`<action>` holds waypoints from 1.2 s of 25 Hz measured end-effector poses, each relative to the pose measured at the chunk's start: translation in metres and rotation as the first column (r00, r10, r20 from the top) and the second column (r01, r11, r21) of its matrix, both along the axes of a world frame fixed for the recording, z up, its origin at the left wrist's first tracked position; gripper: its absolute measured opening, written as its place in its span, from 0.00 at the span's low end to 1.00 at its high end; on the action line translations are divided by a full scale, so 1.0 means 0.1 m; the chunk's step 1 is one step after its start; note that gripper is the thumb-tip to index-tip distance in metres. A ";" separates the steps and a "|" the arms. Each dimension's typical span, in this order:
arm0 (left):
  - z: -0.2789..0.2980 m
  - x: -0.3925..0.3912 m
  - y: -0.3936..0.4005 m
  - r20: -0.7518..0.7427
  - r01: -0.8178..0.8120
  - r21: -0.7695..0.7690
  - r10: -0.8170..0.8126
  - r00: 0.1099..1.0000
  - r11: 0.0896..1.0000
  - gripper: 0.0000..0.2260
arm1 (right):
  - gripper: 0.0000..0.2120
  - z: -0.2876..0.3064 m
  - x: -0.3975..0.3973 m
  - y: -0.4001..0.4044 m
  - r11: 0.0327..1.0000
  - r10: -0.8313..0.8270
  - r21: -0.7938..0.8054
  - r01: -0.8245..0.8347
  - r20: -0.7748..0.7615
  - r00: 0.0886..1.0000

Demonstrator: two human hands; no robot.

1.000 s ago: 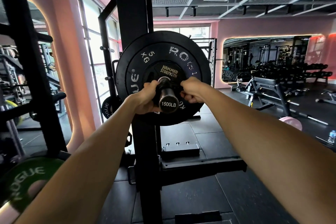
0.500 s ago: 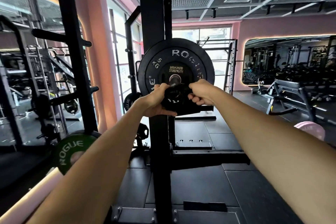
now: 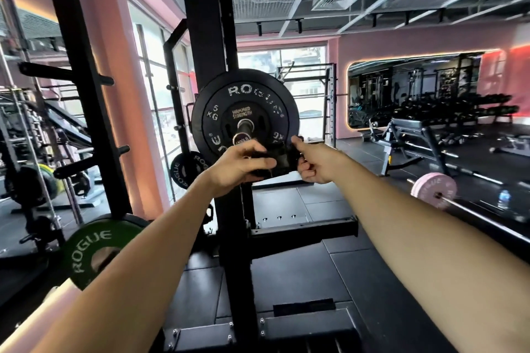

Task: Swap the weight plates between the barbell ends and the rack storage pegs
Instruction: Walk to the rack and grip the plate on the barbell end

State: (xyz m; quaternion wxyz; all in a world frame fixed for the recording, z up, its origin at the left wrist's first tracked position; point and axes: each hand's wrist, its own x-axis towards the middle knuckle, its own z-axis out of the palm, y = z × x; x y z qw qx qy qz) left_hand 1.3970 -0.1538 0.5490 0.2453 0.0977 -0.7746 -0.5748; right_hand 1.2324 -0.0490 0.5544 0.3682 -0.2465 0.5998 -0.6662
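Pulled clear of the barbell sleeve (image 3: 243,130) since a moment ago, a small black collar (image 3: 279,162) sits gripped between both hands, left hand (image 3: 242,167) and right hand (image 3: 314,163) curled round its ends, just below the black 5 kg Rogue plate (image 3: 229,100) still loaded on the bar beside the rack upright (image 3: 206,37).

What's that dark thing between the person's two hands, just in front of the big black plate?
In the head view, a small black collar, off the bar, sits between the left hand and right hand, both gripping it, below the sleeve end.
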 end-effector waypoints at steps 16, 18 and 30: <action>-0.70 -1.64 0.51 -0.104 -0.019 -0.275 -0.010 0.995 0.961 0.36 | 0.19 -0.55 -1.25 0.83 0.958 -0.278 0.057 0.282 -0.064 0.958; -0.79 -2.06 0.39 -0.092 -0.064 -0.210 0.045 0.995 0.976 0.40 | 0.18 -0.59 -1.67 0.77 0.964 -0.251 0.067 0.257 -0.093 0.964; -1.31 -3.94 -0.49 0.037 -0.095 -0.141 0.101 0.994 0.985 0.38 | 0.12 -1.16 -3.54 -0.12 0.958 -0.135 0.210 0.194 -0.265 0.955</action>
